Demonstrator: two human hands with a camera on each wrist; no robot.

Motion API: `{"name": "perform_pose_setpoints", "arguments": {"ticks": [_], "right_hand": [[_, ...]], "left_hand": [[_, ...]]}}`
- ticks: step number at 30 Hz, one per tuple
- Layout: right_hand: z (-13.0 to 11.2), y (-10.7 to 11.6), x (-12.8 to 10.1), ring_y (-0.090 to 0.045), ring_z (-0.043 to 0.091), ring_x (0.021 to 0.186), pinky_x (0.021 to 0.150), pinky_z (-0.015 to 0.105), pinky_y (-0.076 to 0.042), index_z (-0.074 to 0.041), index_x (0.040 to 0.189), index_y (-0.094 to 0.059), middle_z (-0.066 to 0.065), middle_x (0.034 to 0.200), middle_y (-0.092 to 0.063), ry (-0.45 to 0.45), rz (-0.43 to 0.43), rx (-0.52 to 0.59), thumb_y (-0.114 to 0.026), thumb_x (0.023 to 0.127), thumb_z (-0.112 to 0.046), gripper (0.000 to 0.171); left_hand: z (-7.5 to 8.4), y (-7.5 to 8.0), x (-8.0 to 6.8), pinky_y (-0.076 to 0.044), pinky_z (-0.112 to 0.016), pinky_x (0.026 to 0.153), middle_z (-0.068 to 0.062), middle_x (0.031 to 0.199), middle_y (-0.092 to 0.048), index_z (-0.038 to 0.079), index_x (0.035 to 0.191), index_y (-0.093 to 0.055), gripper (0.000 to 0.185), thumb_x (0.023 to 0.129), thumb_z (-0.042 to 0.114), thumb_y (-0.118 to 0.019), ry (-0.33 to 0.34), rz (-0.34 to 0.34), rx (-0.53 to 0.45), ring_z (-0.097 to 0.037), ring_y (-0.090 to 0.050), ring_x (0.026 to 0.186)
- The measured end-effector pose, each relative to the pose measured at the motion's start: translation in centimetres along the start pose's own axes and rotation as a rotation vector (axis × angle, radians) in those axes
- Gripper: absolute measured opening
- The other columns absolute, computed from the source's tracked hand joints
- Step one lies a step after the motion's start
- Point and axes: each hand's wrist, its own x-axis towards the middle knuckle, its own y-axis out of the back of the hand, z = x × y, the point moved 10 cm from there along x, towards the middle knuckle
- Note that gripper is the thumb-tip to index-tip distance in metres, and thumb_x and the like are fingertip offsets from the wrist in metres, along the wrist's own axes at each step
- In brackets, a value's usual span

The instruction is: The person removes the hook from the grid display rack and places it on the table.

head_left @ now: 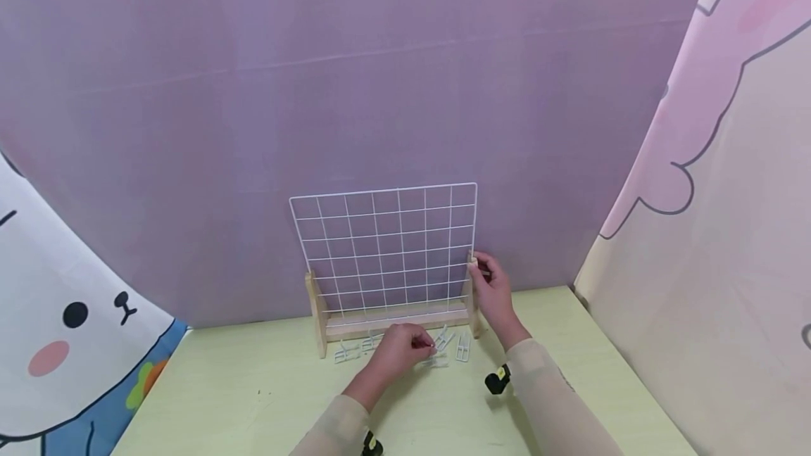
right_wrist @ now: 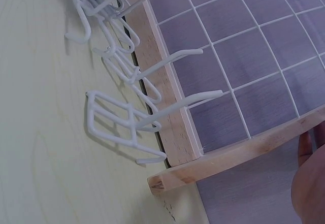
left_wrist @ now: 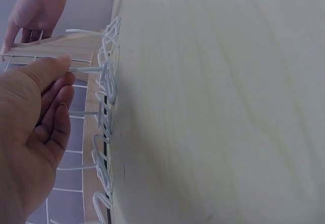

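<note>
A white wire grid panel (head_left: pixel 383 191) stands upright in a wooden stand with a side post (head_left: pixel 319 315) at each end. My right hand (head_left: pixel 495 295) holds the right-hand post at its top, thumb in front. Low in front of the stand, my left hand (head_left: pixel 398 349) pinches the prong of a white wire hook (left_wrist: pixel 86 69) between thumb and fingertips. Several more white wire hooks lie on the table along the stand's base, one of them a hook (right_wrist: pixel 185 102) near the right post with its prong pointing up.
The pale wood-grain table (head_left: pixel 241 385) runs back to a purple cloth backdrop (head_left: pixel 380 76). Cartoon-printed panels flank it, a white-and-blue one (head_left: pixel 82 357) on the left and a pink one (head_left: pixel 716 245) on the right.
</note>
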Motion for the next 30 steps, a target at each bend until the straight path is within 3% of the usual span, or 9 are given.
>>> {"name": "perform_pose_setpoints", "arguments": {"ticks": [13,24,30], "right_hand": [[-0.1,-0.3,-0.2,-0.064,0.02,0.108,0.088,0.023,-0.059,-0.007,0.141,-0.068,0.014,0.127,-0.069,0.005,-0.009,-0.006,-0.066,0.113,-0.014,0.029],[-0.2,0.0,-0.3,-0.062,0.027,0.112,0.087,0.029,-0.06,-0.01,0.146,-0.065,0.017,0.13,-0.067,-0.029,-0.037,-0.032,-0.064,0.115,-0.021,0.033],[-0.5,0.0,-0.1,-0.062,0.024,0.112,0.088,0.021,-0.057,-0.007,0.147,-0.064,0.019,0.13,-0.066,-0.021,-0.046,-0.057,-0.063,0.115,-0.017,0.034]], "left_hand": [[-0.1,0.4,-0.2,-0.059,-0.022,0.071,0.015,0.085,-0.073,0.014,0.092,-0.083,0.007,0.096,0.011,-0.088,0.002,0.001,-0.016,0.0,-0.065,0.077],[0.0,1.3,-0.7,-0.061,-0.023,0.078,0.008,0.097,-0.077,0.004,0.107,-0.084,0.013,0.097,0.01,-0.087,-0.001,0.011,-0.04,-0.003,-0.069,0.085],[-0.3,2.1,-1.2,-0.061,-0.023,0.079,0.009,0.097,-0.077,0.005,0.107,-0.084,0.013,0.097,0.013,-0.087,-0.007,0.025,-0.041,-0.003,-0.069,0.086]]}}
